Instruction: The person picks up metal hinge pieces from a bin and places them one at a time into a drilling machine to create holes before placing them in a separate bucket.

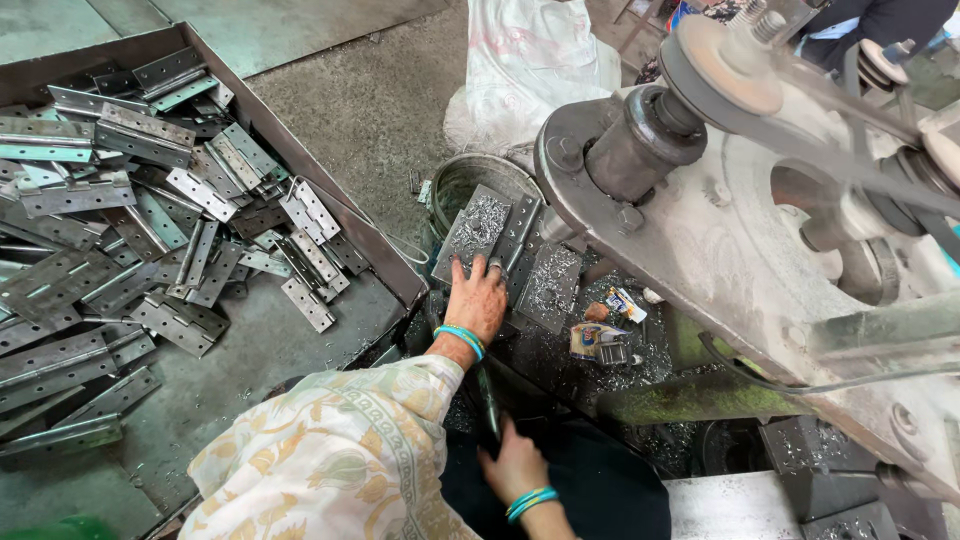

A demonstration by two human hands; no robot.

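While the head view looks down on the bench, I see my left hand (478, 300) spread flat, fingers open, pressing a grey hinge plate (478, 228) strewn with metal shavings beside the machine's round housing (640, 140). My right hand (515, 462) curls closed around a dark lever (487, 405). I judge plenty left: a heap of hinges (150, 230) still fills the metal tray (390, 265).

A metalworking workshop is showing here: a heavy, grimy belt-driven machine (720, 190) is filling the right side, with metal shavings (545, 285) lying over its plates. A large steel tray (330, 190) on the left is holding a heap of stamped metal hinges (150, 230), all sitting on a stained concrete floor (370, 100)
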